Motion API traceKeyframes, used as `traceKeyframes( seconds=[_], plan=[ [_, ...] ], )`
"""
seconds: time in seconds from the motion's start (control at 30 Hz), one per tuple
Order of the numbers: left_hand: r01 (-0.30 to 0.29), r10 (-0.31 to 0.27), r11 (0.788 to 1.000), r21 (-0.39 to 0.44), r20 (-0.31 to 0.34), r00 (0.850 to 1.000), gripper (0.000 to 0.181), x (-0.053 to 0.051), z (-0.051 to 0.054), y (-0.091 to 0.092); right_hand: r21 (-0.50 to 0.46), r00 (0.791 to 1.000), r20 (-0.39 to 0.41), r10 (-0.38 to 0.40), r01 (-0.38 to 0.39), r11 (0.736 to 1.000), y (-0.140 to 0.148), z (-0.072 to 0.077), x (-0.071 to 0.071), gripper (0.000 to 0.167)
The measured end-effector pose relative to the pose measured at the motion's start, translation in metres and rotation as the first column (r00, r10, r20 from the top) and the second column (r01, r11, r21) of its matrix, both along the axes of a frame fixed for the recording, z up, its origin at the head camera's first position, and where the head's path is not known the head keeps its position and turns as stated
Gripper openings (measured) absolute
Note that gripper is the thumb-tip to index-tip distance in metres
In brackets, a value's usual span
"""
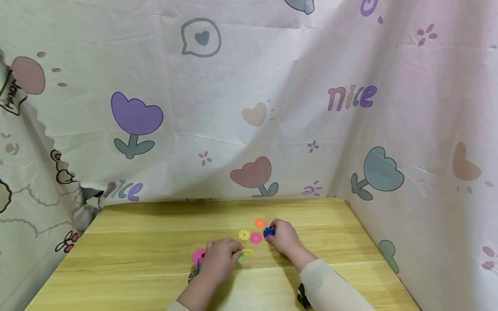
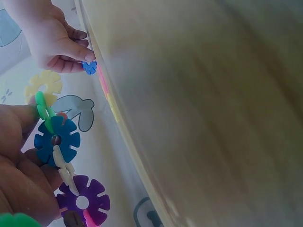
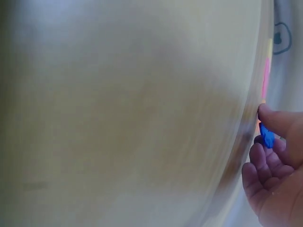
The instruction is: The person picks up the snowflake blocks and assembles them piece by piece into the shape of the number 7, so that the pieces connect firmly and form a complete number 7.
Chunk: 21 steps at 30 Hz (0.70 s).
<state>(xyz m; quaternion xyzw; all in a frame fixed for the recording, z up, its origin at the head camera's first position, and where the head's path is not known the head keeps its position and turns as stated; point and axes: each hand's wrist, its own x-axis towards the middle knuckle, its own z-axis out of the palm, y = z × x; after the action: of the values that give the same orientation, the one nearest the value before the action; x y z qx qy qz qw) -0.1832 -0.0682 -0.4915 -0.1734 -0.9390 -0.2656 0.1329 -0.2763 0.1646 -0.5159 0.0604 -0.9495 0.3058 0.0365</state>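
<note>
My left hand (image 1: 221, 261) holds a chain of slotted plastic discs joined edge to edge. In the left wrist view the chain runs from a pale yellow disc (image 2: 49, 81) through a green disc (image 2: 43, 109), a blue disc (image 2: 57, 142) and a white disc (image 2: 65, 169) to a purple disc (image 2: 97, 191). Part of it is hidden by the fingers. A pink disc (image 1: 197, 255) and a dark grey disc (image 1: 192, 276) show beside that hand. Between thumb and fingers my right hand (image 1: 285, 236) pinches a dark blue slotted disc (image 1: 268, 232).
On the wooden table (image 1: 148, 242), an orange disc (image 1: 260, 223), a yellow disc (image 1: 244, 234) and a pink disc (image 1: 256, 238) lie flat between the hands. A printed cloth (image 1: 202, 108) hangs behind the table and along both sides.
</note>
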Motion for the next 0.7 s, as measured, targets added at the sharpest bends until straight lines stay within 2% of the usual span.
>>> traceKeyframes(
  seconds=[0.23, 0.43, 0.6, 0.7],
  plan=[
    [-0.007, 0.007, 1.000, 0.013, 0.007, 1.000, 0.004, -0.002, -0.002, 0.000, -0.043, 0.997, -0.074, 0.036, -0.039, 0.998, 0.002, 0.001, 0.007, 0.015],
    [-0.008, 0.008, 1.000, 0.011, 0.023, 1.000, 0.004, -0.003, -0.003, 0.000, -0.130, 0.995, -0.087, 0.054, -0.065, 0.989, 0.005, 0.001, 0.015, 0.010],
    [-0.018, 0.018, 1.000, 0.021, 0.022, 1.000, 0.004, -0.008, -0.002, -0.001, -0.262, 0.994, -0.061, 0.087, -0.100, 0.960, 0.008, 0.005, 0.023, 0.010],
    [-0.025, 0.025, 0.999, 0.022, 0.020, 1.000, 0.005, -0.010, -0.002, 0.000, -0.309, 0.988, -0.076, 0.132, -0.149, 0.939, 0.008, 0.008, 0.030, 0.011]
  ],
)
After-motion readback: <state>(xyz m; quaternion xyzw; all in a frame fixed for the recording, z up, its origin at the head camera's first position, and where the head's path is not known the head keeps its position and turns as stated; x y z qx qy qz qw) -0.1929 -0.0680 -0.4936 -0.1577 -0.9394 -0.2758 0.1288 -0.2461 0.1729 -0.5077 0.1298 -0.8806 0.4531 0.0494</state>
